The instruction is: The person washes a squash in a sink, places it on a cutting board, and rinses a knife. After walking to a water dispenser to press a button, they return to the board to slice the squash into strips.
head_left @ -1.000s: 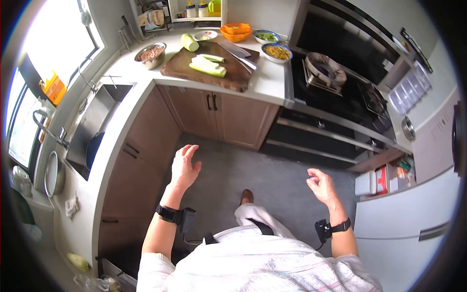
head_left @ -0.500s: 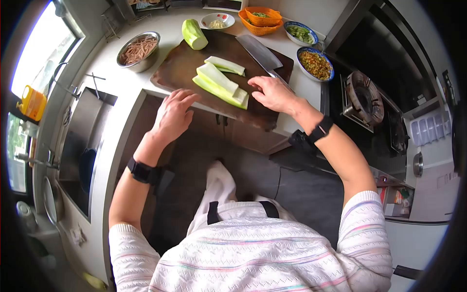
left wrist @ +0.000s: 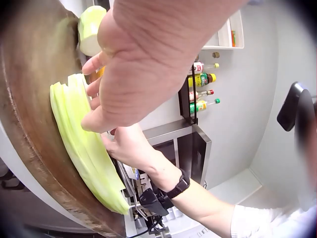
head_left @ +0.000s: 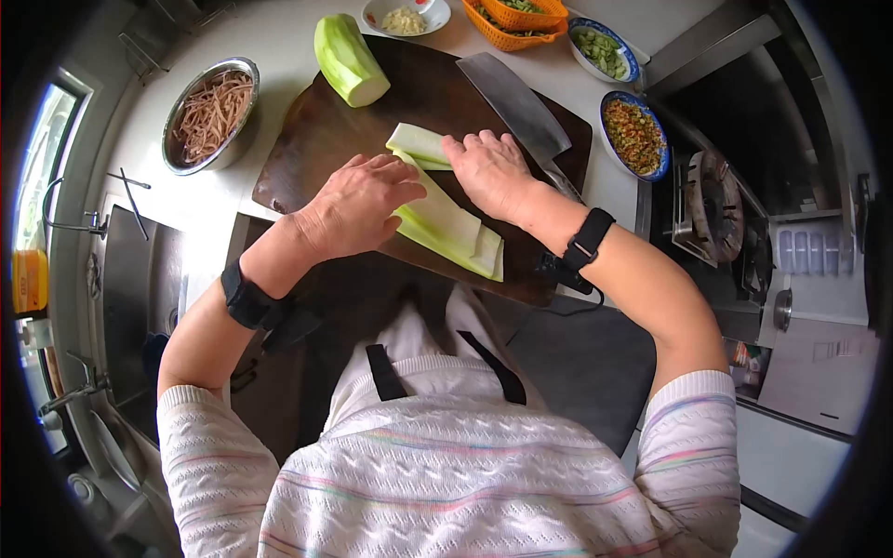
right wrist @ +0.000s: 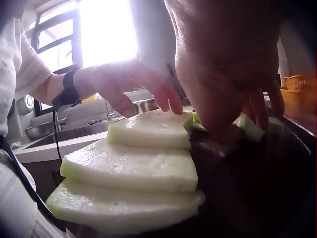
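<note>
On the dark wooden cutting board (head_left: 307,139) lie long pale-green zucchini slices (head_left: 456,228), overlapping in a stepped stack. My left hand (head_left: 358,205) is over the upper end of this stack, its fingers loosely bent and nothing gripped in them. A smaller group, the far zucchini slices (head_left: 419,144), lies just beyond. My right hand (head_left: 493,177) holds its right end, thumb on the near side and fingers on the far side in the right wrist view. Right behind that hand is a cleaver (head_left: 516,107). At the board's back left rests a thick uncut zucchini piece (head_left: 346,60).
A steel bowl (head_left: 172,153) of shredded meat stands left of the board. Behind are a white bowl (head_left: 437,14) and orange baskets (head_left: 507,39). Blue-rimmed bowls with green slices (head_left: 603,51) and chopped food (head_left: 634,135) stand right, near the stove (head_left: 712,205). The sink (head_left: 126,288) is left.
Both hands have come forward from in front of the body to over the board. The left now hovers above the long slices; the right has taken hold of the far ones. The body has moved closer.
</note>
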